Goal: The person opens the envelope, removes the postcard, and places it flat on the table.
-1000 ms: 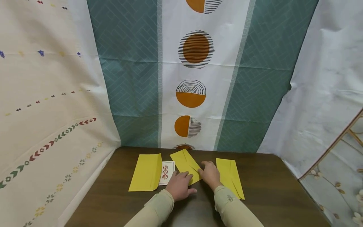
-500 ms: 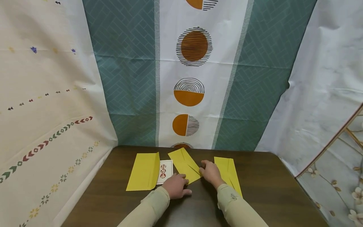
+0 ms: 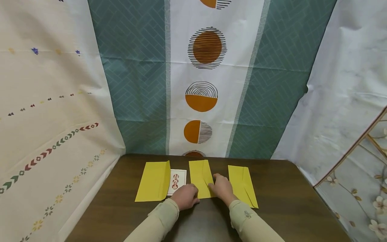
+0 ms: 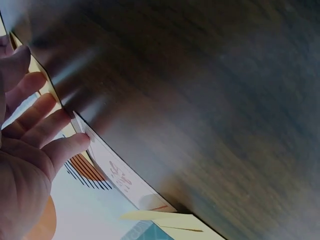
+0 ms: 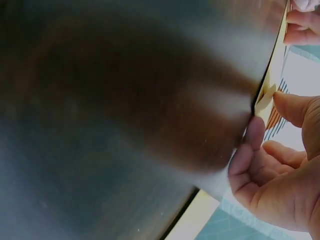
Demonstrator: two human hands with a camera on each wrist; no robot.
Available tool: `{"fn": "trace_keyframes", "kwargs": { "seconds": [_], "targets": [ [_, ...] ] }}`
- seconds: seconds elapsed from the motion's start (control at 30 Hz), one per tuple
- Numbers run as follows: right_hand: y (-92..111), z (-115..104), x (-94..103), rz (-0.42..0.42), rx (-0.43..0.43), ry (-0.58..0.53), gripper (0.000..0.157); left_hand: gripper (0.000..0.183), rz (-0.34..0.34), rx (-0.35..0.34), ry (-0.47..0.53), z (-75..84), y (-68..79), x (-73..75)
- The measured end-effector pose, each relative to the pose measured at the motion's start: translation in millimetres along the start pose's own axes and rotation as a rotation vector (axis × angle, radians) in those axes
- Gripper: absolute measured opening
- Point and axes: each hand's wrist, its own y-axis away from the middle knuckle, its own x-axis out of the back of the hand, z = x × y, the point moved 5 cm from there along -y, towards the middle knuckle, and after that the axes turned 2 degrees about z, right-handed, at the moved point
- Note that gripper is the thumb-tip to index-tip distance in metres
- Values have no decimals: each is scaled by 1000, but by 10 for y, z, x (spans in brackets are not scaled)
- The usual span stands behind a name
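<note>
Near the middle of the dark wooden table lies a yellow envelope point(image 3: 199, 179), flap side up, roughly upright in the head view. My left hand point(image 3: 185, 196) is at its lower left edge; in the left wrist view, its fingers are spread and loosely bent, and one fingertip touches a white card point(image 4: 117, 172) with red print. On the envelope's right side, my right hand point(image 3: 222, 188) has curled fingers. In the right wrist view, the thumb and a fingertip pinch the raised flap point(image 5: 266, 101). Part of the envelope's left edge is hidden behind the left hand.
At left, another yellow envelope point(image 3: 153, 181) has its flap unfolded against the white card. A third yellow envelope point(image 3: 243, 185) lies right of my right hand. The wooden table point(image 3: 290, 201) meets a hanging patterned cloth point(image 3: 139, 101) at its back edge.
The middle envelope has turned from a slant to nearly straight, its top swinging right. My left fingers have drawn in at its left edge. The white card has shifted slightly right.
</note>
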Motion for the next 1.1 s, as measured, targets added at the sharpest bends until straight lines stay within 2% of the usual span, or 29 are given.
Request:
{"fn": "trace_keyframes", "kwargs": {
  "seconds": [0.33,0.5,0.63,0.77,0.93,1.1],
  "targets": [
    [27,49,1,6,-103,28,51,22,50,-16,-57,40,-25,-1],
    [-3,59,2,-7,-118,3,55,25,100,43,-110,-7,-85,-31],
    [-61,-8,-48,-23,-101,7,64,34,73,104,-161,-43,-122,-51],
    [-114,-72,-135,-26,-83,64,71,34,39,89,-178,-22,-135,-35],
    [-139,-96,-180,5,-86,143,68,33,45,81,-193,-1,-149,5],
    [-130,-121,-165,29,-69,148,65,34,38,98,-220,-14,-154,7]
  ]
}}
